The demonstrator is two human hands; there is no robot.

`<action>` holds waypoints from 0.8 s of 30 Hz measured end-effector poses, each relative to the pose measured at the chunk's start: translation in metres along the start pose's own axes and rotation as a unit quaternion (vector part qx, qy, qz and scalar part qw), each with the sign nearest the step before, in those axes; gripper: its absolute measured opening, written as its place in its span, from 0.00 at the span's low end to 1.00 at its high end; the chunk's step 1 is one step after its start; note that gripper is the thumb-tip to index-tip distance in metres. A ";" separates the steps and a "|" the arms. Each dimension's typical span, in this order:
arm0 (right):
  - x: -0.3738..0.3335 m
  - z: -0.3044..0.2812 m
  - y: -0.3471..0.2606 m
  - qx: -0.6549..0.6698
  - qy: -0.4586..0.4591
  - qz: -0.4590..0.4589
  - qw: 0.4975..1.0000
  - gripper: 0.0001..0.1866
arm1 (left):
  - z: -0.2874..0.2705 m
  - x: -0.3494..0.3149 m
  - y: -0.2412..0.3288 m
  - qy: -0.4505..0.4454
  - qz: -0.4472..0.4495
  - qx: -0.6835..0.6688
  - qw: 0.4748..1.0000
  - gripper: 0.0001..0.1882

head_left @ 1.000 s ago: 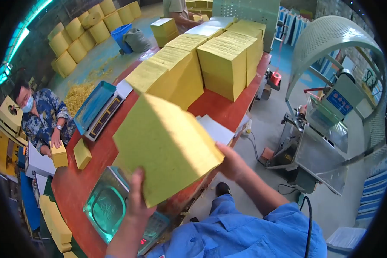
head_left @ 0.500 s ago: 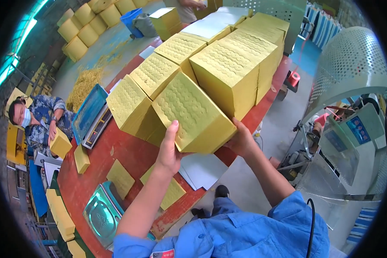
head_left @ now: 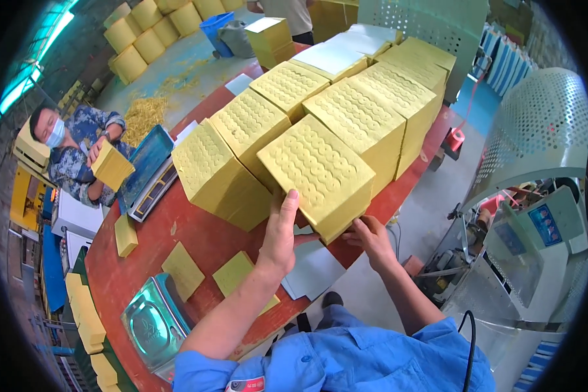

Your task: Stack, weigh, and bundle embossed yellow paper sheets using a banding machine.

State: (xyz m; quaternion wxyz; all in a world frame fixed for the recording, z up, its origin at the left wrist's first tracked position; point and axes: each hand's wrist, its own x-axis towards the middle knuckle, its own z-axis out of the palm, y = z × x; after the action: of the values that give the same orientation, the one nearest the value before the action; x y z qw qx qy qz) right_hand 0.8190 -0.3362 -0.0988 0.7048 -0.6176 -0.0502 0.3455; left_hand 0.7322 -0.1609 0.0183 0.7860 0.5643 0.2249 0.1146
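A stack of yellow paper (head_left: 320, 173), its top pressed with rows of wavy, scalloped marks, stands between my hands at the near end of the block of similar yellow paper stacks (head_left: 353, 114). My left hand (head_left: 281, 238) grips its near left side, thumb up along the side and the other fingers partly hidden. At the lower right corner, my right hand (head_left: 372, 243) has its fingers curled against the bottom edge. Another yellow stack (head_left: 222, 176) stands just left of it. White sheets (head_left: 313, 269) lie on the red table (head_left: 157, 245) below my hands.
Flat yellow pads (head_left: 183, 270) and a scale with a shiny metal pan (head_left: 150, 320) are at the near left. Beyond lies an open blue case (head_left: 144, 170). A co-worker (head_left: 78, 153) at left holds a yellow stack. A perforated metal machine (head_left: 536, 137) stands right.
The yellow paper stack has moved forward and right, from tilted to more level against the others. Both hands moved with it. The co-worker has raised their own yellow stack.
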 end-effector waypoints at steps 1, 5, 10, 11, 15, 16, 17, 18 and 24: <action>0.002 -0.003 -0.001 -0.026 0.013 0.003 1.000 0.27 | 0.002 0.001 -0.002 0.000 0.000 -0.002 1.000 0.35; 0.005 -0.017 0.001 -0.037 0.022 -0.010 0.999 0.24 | -0.003 -0.008 -0.021 0.029 -0.009 -0.030 0.999 0.34; -0.008 -0.003 0.006 -0.052 0.028 -0.046 0.997 0.18 | -0.053 -0.035 -0.083 0.046 0.028 0.362 0.930 0.32; -0.009 -0.001 0.019 -0.058 0.025 -0.057 0.996 0.17 | -0.049 -0.044 -0.085 -0.018 0.108 0.516 0.849 0.31; -0.032 0.021 0.023 -0.129 -0.034 -0.107 0.985 0.19 | -0.054 -0.068 -0.115 -0.029 0.265 0.617 0.741 0.23; -0.044 0.029 0.007 -0.143 -0.030 -0.082 0.986 0.18 | -0.049 -0.067 -0.116 -0.017 0.272 0.587 0.762 0.21; -0.039 0.013 0.025 -0.161 0.009 -0.155 0.975 0.16 | -0.048 -0.065 -0.122 -0.028 0.295 0.551 0.780 0.22; -0.045 0.019 0.020 -0.176 -0.025 -0.137 0.975 0.13 | -0.051 -0.066 -0.127 -0.034 0.331 0.482 0.811 0.23; -0.120 0.139 -0.023 -0.153 -0.235 -0.176 0.944 0.08 | -0.094 -0.168 -0.064 0.144 0.375 0.393 0.828 0.15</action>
State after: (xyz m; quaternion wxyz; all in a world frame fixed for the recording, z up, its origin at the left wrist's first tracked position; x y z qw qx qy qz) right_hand 0.6691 -0.2862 -0.0034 0.6197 -0.6006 -0.3745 0.3392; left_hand 0.5358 -0.1770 -0.0288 0.3537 0.8434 0.1327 0.3820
